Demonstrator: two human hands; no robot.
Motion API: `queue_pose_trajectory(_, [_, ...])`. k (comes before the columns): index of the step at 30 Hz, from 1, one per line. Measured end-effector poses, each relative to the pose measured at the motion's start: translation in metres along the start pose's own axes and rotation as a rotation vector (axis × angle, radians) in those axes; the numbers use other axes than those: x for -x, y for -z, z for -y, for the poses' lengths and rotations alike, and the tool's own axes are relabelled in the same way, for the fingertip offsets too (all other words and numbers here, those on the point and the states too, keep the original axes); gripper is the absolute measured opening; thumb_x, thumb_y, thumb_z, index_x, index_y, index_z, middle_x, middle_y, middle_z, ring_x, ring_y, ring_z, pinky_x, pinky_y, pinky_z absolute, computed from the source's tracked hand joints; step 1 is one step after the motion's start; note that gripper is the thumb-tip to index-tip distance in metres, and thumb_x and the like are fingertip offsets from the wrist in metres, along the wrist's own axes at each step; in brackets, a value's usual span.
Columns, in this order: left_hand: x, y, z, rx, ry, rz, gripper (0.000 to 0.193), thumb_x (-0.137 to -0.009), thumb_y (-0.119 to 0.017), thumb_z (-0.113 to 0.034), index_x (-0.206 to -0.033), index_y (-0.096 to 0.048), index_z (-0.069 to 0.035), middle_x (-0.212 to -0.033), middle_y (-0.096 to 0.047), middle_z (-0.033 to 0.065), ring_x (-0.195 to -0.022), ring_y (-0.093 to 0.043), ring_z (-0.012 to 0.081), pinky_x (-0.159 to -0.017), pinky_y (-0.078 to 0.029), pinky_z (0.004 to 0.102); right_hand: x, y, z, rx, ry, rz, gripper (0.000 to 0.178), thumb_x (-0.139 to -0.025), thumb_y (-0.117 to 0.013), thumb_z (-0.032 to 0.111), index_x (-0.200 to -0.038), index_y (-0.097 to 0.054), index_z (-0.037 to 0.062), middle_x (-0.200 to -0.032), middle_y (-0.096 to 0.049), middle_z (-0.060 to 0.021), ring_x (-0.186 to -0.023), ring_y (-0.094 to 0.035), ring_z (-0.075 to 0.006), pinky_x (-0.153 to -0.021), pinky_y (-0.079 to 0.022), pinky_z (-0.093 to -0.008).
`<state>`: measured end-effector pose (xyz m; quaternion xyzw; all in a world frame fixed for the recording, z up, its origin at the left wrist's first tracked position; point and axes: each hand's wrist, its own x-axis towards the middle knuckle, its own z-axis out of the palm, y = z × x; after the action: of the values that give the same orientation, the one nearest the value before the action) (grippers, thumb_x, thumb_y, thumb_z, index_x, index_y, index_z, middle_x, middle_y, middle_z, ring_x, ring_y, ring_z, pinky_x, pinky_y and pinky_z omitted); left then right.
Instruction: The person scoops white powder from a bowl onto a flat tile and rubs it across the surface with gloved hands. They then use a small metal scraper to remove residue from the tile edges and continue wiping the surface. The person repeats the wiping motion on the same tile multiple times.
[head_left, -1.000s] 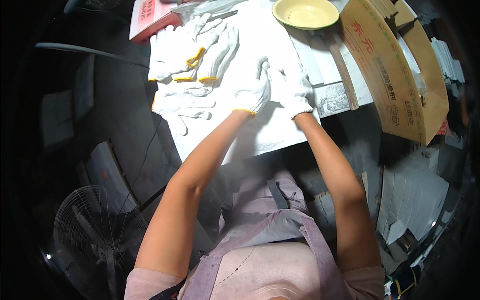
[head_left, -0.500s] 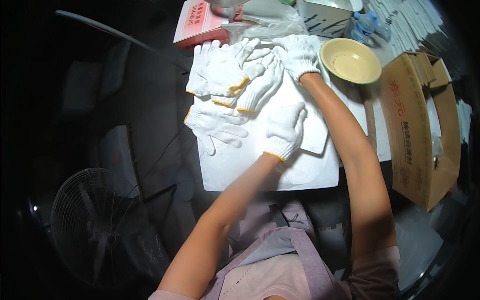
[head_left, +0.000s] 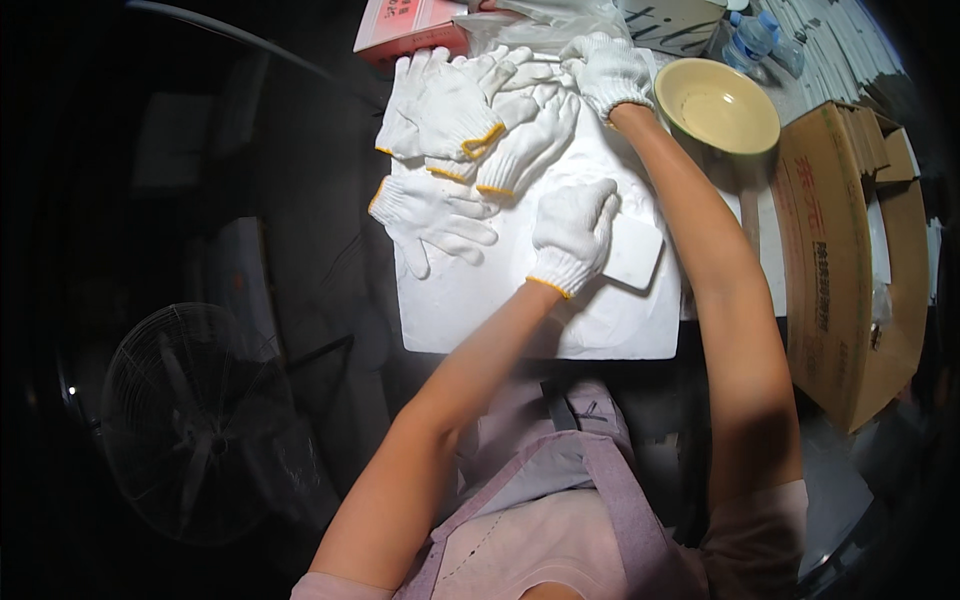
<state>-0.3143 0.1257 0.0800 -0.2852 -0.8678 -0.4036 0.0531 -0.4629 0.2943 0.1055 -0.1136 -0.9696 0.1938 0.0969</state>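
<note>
Both my hands wear white knitted gloves. My left hand (head_left: pixel 572 232), its glove cuffed in yellow, is closed over the middle of a white board (head_left: pixel 470 320). A flat white piece with rounded corners (head_left: pixel 634 252) sticks out from under its right side, and the fingers seem to hold its edge. My right hand (head_left: pixel 612 76) reaches to the board's far right, beside a clear plastic bag (head_left: pixel 530 32). Its fingers are curled, and what they hold, if anything, is hidden. Several loose white gloves (head_left: pixel 455 110) with yellow edges lie piled on the board's left side.
A yellow bowl (head_left: pixel 718 105) stands right of my right hand, with plastic bottles (head_left: pixel 750 45) behind it. An open cardboard box (head_left: pixel 835 270) is at the right, and a red-and-white box (head_left: pixel 412 28) at the far left of the board. A caged fan (head_left: pixel 200 425) stands at lower left.
The whole view has shifted slightly, so the board sits higher in it. My right hand's fingers look more curled, and more of the flat piece's upper edge shows beside my left hand.
</note>
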Motion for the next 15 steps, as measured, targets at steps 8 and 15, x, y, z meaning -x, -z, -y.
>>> queue_pose_trajectory(8, [0.0, 0.018, -0.005, -0.117, -0.235, 0.122, 0.024, -0.096, -0.066, -0.031, -0.112, -0.067, -0.013, -0.096, -0.069, 0.0146, -0.094, -0.066, 0.0367, -0.086, -0.05, 0.0502, 0.2, 0.1, -0.029, -0.696, 0.093, -0.165, 0.022, -0.093, -0.069, 0.011, -0.112, -0.079, 0.0061, -0.092, -0.074, -0.0082, -0.094, -0.068, -0.0227, -0.085, -0.052, -0.0359])
queue_pose_trajectory(15, [-0.001, 0.049, -0.011, -0.436, -0.675, 0.544, 0.103, -0.075, -0.075, -0.075, -0.155, -0.05, -0.016, -0.145, -0.055, 0.0187, -0.136, -0.051, 0.0353, -0.113, -0.039, 0.055, 0.368, 0.112, 0.002, -0.693, 0.154, 0.207, 0.035, -0.077, -0.075, -0.003, -0.11, -0.082, 0.0076, -0.089, -0.078, -0.0083, -0.086, -0.074, -0.023, -0.081, -0.058, -0.0365])
